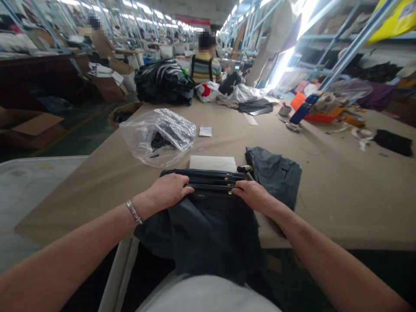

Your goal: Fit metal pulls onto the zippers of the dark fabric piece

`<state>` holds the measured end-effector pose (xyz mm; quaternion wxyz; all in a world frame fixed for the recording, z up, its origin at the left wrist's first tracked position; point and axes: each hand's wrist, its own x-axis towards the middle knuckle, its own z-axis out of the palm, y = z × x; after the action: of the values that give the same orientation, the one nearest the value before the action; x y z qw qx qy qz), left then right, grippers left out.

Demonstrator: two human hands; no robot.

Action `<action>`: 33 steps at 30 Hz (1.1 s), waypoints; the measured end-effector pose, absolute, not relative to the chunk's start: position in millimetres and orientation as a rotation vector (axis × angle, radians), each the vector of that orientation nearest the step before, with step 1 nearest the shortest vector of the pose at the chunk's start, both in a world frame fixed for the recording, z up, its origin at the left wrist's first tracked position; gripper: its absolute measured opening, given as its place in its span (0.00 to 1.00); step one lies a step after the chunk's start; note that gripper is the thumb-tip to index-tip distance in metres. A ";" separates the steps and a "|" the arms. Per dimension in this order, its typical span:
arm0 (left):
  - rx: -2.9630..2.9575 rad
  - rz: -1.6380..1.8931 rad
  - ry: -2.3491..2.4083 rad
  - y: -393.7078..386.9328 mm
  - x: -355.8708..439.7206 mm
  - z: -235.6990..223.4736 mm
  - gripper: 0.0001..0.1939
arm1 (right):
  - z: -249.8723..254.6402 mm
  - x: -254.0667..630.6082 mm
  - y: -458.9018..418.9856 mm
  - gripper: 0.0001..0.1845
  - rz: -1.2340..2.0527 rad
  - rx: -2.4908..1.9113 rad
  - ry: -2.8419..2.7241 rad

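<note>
A dark piece of leather-like material with several zippers lies over the table's front edge and hangs toward my lap. My left hand grips its zippered band at the left end, thumb on top. At the right end, beside the gold zipper pulls, my right hand pinches the same band. Behind the piece lies a white board. A small hammer rests just beyond my right hand, its head partly hidden. Another folded dark piece is to the right.
A clear plastic bag with dark parts sits at left on the brown table. A dark stack and a seated person are at the far side. Orange bins stand at right; a cardboard box is on the floor.
</note>
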<state>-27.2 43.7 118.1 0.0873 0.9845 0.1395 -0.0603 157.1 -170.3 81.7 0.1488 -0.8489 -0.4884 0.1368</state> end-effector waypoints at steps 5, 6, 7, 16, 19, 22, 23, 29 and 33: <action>3.034 -0.307 0.484 44.3 -15.6 112.2 0.19 | 67.6 166.0 -164.7 0.14 0.320 -2.549 -1.481; 3.039 -0.334 0.498 43.7 -14.6 111.9 0.19 | 65.1 167.8 -164.0 0.14 0.321 -2.553 -1.477; 3.047 -0.359 0.516 42.1 -13.9 112.2 0.20 | 63.1 169.4 -163.3 0.15 0.322 -2.559 -1.463; 3.224 0.068 -0.052 -35.6 3.0 105.9 0.10 | 67.1 165.9 -159.1 0.14 0.369 -2.600 -1.403; 3.129 0.024 -0.144 -51.7 6.4 88.3 0.12 | 71.9 174.0 -172.5 0.10 0.286 -2.530 -1.354; 3.111 0.120 -0.101 -52.1 4.2 75.2 0.14 | 73.5 205.3 -206.2 0.11 0.054 -2.518 -1.112; 3.103 0.144 -0.096 -50.8 2.8 72.8 0.14 | 71.9 219.7 -220.0 0.15 -0.013 -2.575 -0.993; 3.085 0.227 -0.065 -48.8 -4.0 65.1 0.17 | 44.5 286.9 -269.3 0.29 0.138 -2.899 -0.488; 3.085 0.241 -0.056 -49.5 -4.2 61.8 0.17 | 34.6 296.7 -265.9 0.11 0.261 -2.862 -0.478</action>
<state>-4.2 -49.5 61.8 0.0233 0.9965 -0.0180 0.0777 296.7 -265.9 34.6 0.1139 -0.9760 -0.1629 0.0891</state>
